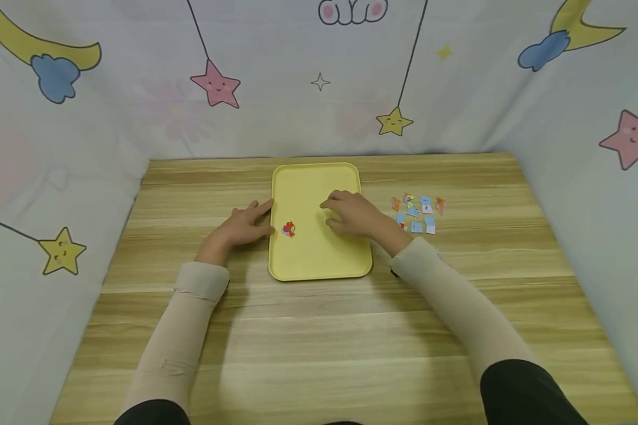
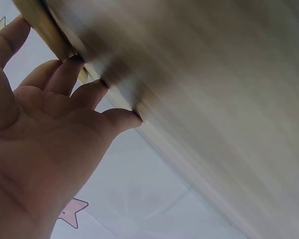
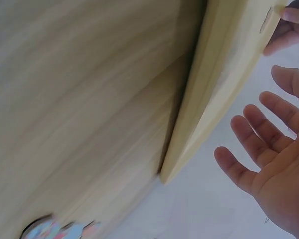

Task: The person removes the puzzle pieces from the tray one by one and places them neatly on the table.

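A yellow tray (image 1: pixel 319 260) lies on the wooden table, with one small red-and-green picture piece (image 1: pixel 289 228) on its left side. My left hand (image 1: pixel 239 227) touches the tray's left rim with spread fingers; in the left wrist view some fingertips of that hand (image 2: pixel 50 129) rest on the tabletop. Above the right half of the tray is my right hand (image 1: pixel 357 215). Seen in the right wrist view, the fingers of this hand (image 3: pixel 284 159) are loosely bent and apart, with nothing between them.
Several small colourful paper pieces (image 1: pixel 427 208), blue, orange and white, lie on the table to the right of the tray. A white curtain (image 1: pixel 276 118) printed with stars and moons hangs behind and along both sides of the wooden table (image 1: pixel 319 342).
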Demonstrator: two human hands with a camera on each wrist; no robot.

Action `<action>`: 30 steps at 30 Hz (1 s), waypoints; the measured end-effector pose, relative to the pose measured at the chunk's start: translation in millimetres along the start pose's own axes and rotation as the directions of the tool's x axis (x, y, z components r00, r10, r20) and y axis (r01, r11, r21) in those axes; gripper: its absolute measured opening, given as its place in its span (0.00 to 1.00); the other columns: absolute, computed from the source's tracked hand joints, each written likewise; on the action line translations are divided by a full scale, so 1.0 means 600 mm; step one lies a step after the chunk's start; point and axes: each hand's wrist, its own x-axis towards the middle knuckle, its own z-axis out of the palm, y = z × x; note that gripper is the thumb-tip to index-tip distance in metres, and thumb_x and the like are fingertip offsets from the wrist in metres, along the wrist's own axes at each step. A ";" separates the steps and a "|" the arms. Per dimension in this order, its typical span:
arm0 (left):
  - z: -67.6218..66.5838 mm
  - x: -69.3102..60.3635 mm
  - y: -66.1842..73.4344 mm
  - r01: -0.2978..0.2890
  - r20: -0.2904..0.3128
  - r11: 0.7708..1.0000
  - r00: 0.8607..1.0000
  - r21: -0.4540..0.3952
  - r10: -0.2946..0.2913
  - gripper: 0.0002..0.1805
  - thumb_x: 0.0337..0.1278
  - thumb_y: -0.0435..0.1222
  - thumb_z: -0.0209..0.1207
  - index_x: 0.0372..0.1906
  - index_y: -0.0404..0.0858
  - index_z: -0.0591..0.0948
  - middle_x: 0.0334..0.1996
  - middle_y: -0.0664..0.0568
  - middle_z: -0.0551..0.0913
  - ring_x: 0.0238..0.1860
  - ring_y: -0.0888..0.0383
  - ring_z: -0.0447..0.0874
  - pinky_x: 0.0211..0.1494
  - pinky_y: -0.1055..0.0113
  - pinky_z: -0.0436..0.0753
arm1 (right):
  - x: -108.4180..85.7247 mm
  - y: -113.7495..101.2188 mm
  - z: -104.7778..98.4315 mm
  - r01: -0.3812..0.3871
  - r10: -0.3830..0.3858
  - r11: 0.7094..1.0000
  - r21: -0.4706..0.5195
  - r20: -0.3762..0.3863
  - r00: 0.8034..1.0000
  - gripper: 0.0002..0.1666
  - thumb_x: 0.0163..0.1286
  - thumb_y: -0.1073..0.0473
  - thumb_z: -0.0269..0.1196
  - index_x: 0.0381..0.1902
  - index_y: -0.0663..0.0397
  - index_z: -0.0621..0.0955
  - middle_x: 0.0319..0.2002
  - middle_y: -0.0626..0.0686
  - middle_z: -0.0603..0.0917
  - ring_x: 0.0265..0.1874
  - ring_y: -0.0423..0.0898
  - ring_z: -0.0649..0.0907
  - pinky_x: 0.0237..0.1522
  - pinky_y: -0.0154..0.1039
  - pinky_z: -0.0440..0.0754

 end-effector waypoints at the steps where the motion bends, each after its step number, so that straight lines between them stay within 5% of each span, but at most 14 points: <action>1: 0.000 0.001 0.001 -0.002 -0.001 1.000 1.000 0.001 0.002 0.44 0.74 0.48 0.59 0.87 0.47 0.52 0.84 0.33 0.46 0.80 0.21 0.30 0.78 0.25 0.37 | 0.005 -0.004 0.002 0.007 -0.007 1.000 0.001 0.003 1.000 0.26 0.78 0.54 0.62 0.69 0.57 0.80 0.63 0.58 0.81 0.62 0.55 0.80 0.59 0.55 0.79; 8: 0.001 0.004 0.006 -0.008 0.000 1.000 1.000 0.008 0.008 0.44 0.74 0.48 0.58 0.87 0.45 0.53 0.83 0.32 0.47 0.82 0.26 0.32 0.78 0.27 0.35 | 0.032 -0.034 0.014 0.046 -0.046 0.999 -0.002 0.029 0.999 0.26 0.78 0.53 0.63 0.69 0.58 0.81 0.61 0.56 0.82 0.60 0.54 0.81 0.56 0.53 0.80; 19: -0.001 0.003 0.014 0.028 0.003 1.000 1.000 -0.005 -0.027 0.44 0.74 0.49 0.58 0.87 0.48 0.52 0.84 0.30 0.42 0.77 0.16 0.28 0.76 0.23 0.39 | 0.061 -0.070 0.027 0.057 -0.048 0.996 -0.071 0.120 0.992 0.28 0.79 0.50 0.62 0.72 0.54 0.79 0.65 0.55 0.80 0.63 0.54 0.79 0.59 0.53 0.80; 30: -0.002 0.000 0.014 0.027 0.010 1.000 1.000 0.001 -0.027 0.45 0.74 0.49 0.58 0.87 0.46 0.51 0.84 0.30 0.42 0.77 0.16 0.29 0.76 0.23 0.37 | 0.076 -0.084 0.028 0.115 -0.096 0.986 -0.119 0.157 0.983 0.27 0.80 0.50 0.62 0.71 0.53 0.79 0.62 0.54 0.81 0.58 0.52 0.81 0.55 0.50 0.82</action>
